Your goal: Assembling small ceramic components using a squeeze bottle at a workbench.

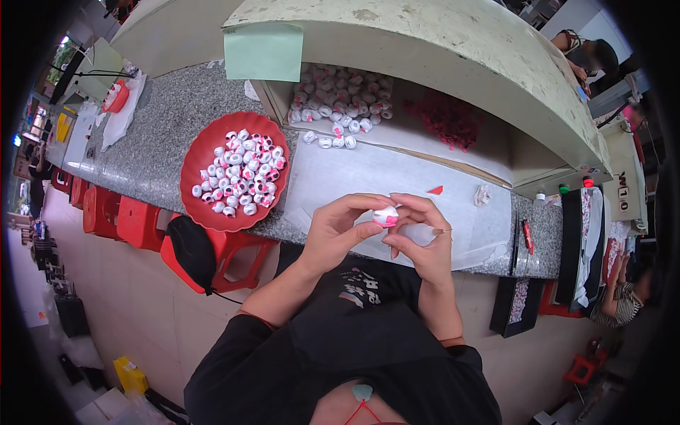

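The fingers of the left hand [327, 230] pinch a small white-and-pink piece [385, 217], raised over the near edge of the bench [163, 106]. Just beside it, the right hand's [429, 261] fingers hold a translucent bottle [418, 234]. Beyond lies a white sheet [467, 227]; leftward, a red bowl [200, 156] carries similar pieces [244, 170]. More pieces [340, 92] crowd the shelf [439, 32] behind.

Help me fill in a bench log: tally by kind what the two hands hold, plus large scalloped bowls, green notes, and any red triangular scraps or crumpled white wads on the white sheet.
White-and-pink rounded piece, held: 1
Translucent bottle, held: 1
Red scalloped bowl: 1
Green note: 1
Red triangular scrap: 1
Crumpled white wad: 1
Total: 6
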Available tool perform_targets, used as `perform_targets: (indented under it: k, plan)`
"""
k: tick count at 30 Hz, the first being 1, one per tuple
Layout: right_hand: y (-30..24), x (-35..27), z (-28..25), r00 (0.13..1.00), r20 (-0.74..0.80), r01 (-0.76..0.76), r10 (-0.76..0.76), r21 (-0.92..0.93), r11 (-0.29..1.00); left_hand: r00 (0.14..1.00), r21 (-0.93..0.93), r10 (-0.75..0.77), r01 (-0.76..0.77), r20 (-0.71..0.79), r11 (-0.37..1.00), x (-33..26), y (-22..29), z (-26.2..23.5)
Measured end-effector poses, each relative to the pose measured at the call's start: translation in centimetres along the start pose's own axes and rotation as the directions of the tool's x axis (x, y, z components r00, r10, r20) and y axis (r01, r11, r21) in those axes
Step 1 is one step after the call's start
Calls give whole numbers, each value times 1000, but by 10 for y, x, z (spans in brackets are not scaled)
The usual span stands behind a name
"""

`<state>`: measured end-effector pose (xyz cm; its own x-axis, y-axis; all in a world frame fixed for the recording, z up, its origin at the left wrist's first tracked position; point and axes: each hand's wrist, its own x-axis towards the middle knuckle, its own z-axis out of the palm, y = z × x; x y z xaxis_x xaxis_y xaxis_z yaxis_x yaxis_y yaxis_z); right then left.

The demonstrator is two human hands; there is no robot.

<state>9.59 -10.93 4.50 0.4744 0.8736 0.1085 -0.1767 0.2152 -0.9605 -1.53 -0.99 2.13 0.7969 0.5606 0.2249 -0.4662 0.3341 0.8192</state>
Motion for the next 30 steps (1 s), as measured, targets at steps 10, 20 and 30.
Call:
perform_targets:
  k: [10,20,30]
  plan:
    - [6,-6,-5,1000,10,27,-28,38,999,992,167,49,-68,118,984,0,-1,-3]
    - [1,-7,-2,999,-9,-45,45,25,999,997,159,44,-55,67,986,-4,-2,0]
    - [2,-12,-3,999,27,-38,37,38,999,983,92,142,-153,113,984,-7,-9,0]
